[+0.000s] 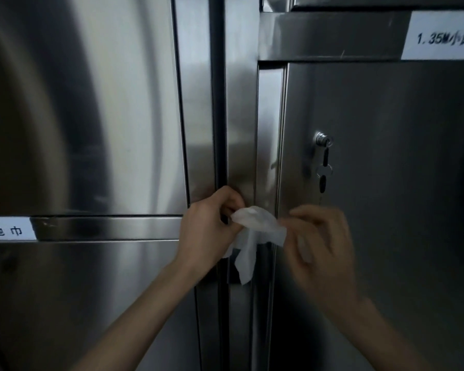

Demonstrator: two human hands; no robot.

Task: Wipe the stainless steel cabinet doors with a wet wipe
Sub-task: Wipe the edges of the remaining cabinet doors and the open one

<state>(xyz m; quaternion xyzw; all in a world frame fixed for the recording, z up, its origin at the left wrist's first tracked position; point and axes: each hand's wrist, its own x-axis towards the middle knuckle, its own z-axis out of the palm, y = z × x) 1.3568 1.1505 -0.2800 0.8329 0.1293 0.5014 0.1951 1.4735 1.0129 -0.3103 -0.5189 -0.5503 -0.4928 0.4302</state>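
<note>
We hold the wet wipe between both hands: left hand fingers curled, pinching its left edge; right hand blurred, probably pinching the right edge, likely to spread it. It hangs before the seam between cabinet doors; keys farther right.

I am looking at two bare hands on slim, bare forearms. The left hand is showing plain knuckles and a bare wrist. The right hand is blurring, so its fingers are reading only as soft shapes. Both forearms are showing uncovered right down to the frame's bottom edge.
</note>
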